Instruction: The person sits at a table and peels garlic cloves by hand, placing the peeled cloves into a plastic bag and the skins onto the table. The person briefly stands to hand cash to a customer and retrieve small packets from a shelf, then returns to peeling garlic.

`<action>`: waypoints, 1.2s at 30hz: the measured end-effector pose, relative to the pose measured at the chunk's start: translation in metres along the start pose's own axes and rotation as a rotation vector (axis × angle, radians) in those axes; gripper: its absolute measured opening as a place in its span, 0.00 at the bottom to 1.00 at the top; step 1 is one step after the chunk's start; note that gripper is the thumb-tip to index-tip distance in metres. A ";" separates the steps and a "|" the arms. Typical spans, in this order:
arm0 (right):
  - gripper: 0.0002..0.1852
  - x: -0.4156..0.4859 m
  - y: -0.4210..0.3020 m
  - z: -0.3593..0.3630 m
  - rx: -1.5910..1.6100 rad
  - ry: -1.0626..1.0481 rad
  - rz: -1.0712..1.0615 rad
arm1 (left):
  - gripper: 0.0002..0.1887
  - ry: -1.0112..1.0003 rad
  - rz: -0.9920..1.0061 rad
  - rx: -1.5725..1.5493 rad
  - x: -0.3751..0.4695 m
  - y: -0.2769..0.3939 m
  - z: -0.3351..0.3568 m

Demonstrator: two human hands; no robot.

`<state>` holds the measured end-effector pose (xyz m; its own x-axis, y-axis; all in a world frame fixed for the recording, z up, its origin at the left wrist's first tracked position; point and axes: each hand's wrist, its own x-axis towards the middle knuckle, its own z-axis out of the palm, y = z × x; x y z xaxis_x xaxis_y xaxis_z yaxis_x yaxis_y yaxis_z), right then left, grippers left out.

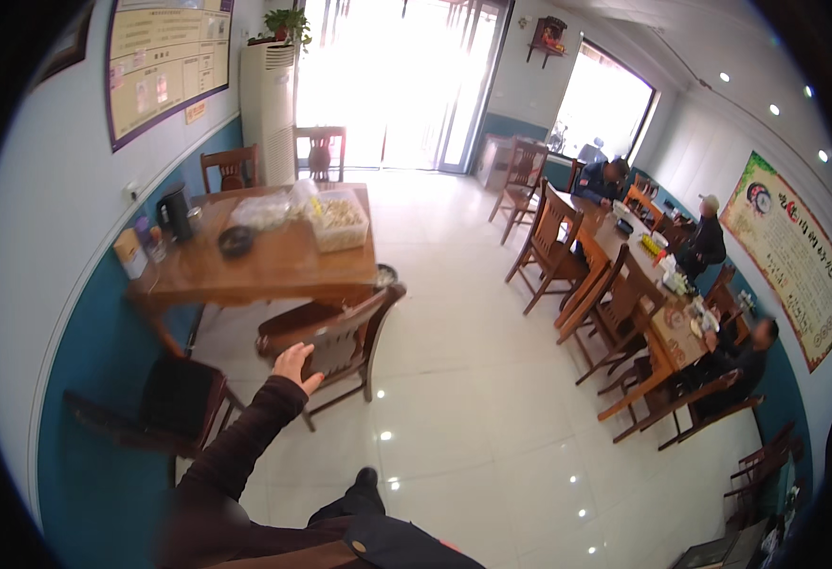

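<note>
My left hand [298,367] reaches forward at the lower left, fingers apart and holding nothing I can make out. It is nearest to a wooden chair [341,334] with a slatted back; whether it touches the chair I cannot tell. My right hand is out of view. Beyond the chair stands a wooden table [266,274]. On it are a plastic tub [341,238] of pale food pieces, clear plastic bags [263,210], a dark bowl [236,242], a black kettle [175,212] and a tissue box [130,254].
A dark-seated chair [181,400] stands by the left wall. A round bin [386,276] is beside the table. At the right, long wooden tables [674,334] with chairs have two people seated and one standing. Tiled floor [451,341] runs between, towards bright glass doors [387,85].
</note>
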<state>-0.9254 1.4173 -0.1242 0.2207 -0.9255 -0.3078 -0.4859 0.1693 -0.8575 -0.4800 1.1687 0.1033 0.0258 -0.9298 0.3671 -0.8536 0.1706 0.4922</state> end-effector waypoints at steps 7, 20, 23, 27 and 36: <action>0.19 0.049 0.000 -0.052 0.716 0.307 0.607 | 0.39 -0.865 -0.698 -0.250 0.204 -0.098 0.121; 0.15 0.152 0.036 -0.167 0.772 0.570 1.010 | 0.34 -0.950 -0.736 -0.636 0.253 -0.088 0.205; 0.14 0.193 0.050 -0.206 0.732 0.503 0.985 | 0.34 -0.913 -0.764 -0.541 0.246 -0.113 0.210; 0.14 0.278 0.049 -0.265 0.696 0.408 0.890 | 0.35 -0.881 -0.829 -0.279 0.194 -0.190 0.214; 0.13 0.429 0.026 -0.350 0.583 0.197 0.884 | 0.41 -1.098 -0.871 0.082 0.073 -0.135 0.108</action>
<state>-1.1389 0.9059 -0.1340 -0.1764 -0.4254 -0.8876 0.0830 0.8921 -0.4441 -0.4191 1.0420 -0.0217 0.1733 -0.5094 -0.8429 -0.8029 -0.5688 0.1786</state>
